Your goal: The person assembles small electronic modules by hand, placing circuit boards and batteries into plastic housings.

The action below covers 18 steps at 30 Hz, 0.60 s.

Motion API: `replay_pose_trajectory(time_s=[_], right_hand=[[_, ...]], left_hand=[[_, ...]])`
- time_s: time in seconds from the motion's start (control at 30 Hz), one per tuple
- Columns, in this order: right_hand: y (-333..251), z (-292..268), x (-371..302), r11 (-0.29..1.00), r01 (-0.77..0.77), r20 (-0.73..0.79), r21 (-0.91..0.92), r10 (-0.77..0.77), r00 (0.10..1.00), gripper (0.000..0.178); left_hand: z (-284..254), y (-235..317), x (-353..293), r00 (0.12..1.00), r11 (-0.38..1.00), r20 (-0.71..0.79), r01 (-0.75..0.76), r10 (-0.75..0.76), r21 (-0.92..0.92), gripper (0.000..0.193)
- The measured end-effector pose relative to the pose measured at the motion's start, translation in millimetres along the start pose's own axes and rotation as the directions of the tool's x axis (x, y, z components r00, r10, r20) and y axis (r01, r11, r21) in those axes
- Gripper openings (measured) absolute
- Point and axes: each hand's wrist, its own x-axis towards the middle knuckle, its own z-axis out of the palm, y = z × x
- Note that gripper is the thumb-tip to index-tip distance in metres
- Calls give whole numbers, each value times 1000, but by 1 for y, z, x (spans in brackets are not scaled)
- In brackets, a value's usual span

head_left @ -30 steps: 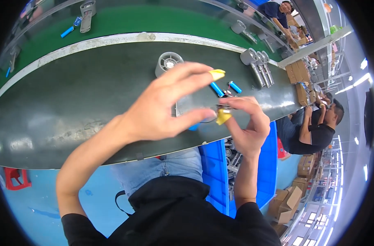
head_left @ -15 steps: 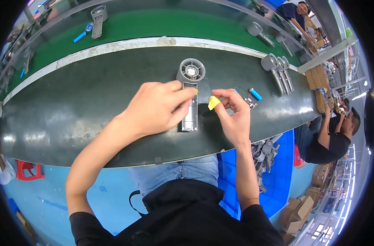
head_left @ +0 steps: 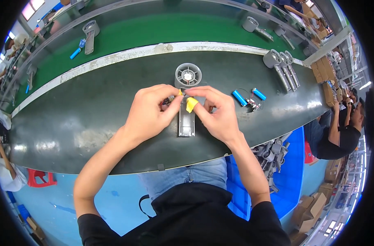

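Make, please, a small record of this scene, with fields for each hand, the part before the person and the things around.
Left hand: fingertips together above the grey part's handle; grip unclear
Right hand: fingertips meeting the left's; yellow wrap on thumb
Grey part: on the dark table, round head away from the person
Right of hands: two blue cylinders with wires
Farther right: three similar grey parts
Below table: blue bin holding grey pieces

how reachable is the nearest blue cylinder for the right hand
Likely yes: the blue cylinder lies just right of the right hand, nothing visible between them, though that hand is busy at the grey housing.
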Motion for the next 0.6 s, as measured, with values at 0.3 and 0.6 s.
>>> replay_pose_trajectory(time_s=[0.3,0.6], right_hand=[[12,28,5,970,178,-125,-166,-200,972,20],[19,28,5,976,174,-181,-131,-196,964,19]], left_hand=[[1,-19,-10,996,992,-67,57,-65,-116,14],[15,-29,-20,985,866,-111,63,-135,-496,30]])
